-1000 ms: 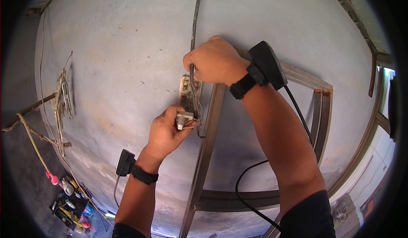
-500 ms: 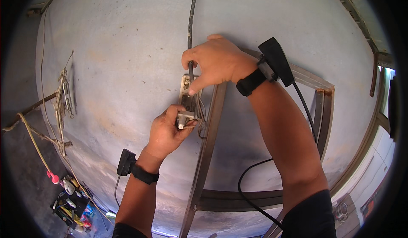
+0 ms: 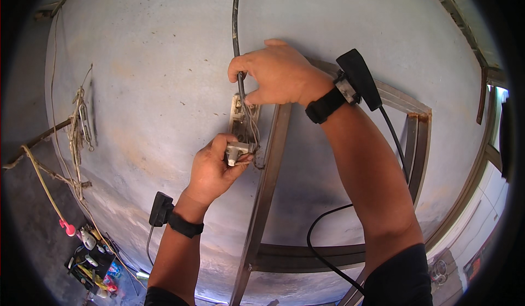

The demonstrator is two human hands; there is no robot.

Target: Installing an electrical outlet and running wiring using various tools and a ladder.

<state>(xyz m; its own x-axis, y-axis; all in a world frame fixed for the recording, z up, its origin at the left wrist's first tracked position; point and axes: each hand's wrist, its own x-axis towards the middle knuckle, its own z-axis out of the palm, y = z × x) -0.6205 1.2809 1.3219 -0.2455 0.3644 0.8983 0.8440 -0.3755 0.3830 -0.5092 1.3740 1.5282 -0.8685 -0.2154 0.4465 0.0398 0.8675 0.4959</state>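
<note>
A narrow off-white electrical switch base [image 3: 236, 109], old and dirty, stands upright against the wall beside a brown metal frame. My left hand [image 3: 210, 166] is closed round an off-white block with a stubby handle [image 3: 236, 152] at the base's lower end. A black cable [image 3: 236, 27] comes down the wall from above to the switch. My right hand [image 3: 279, 76] pinches this cable between thumb and curled fingers just above the base. Thin loose wires [image 3: 254, 128] run down the base's right side, toward my left fingertips. The palm side of my right hand is hidden.
The brown metal frame [image 3: 262, 196] stands close right of the switch. Coiled cords [image 3: 79, 123] hang on the wall at left. A pink lamp holder [image 3: 68, 228] dangles over a black tray of bottles and tools [image 3: 82, 265]. Black leads [image 3: 314, 224] trail from my wrist-worn devices.
My right hand has moved slightly up and left, and the cable has shifted left with it. More of the base's upper part now shows. My left hand has hardly moved.
</note>
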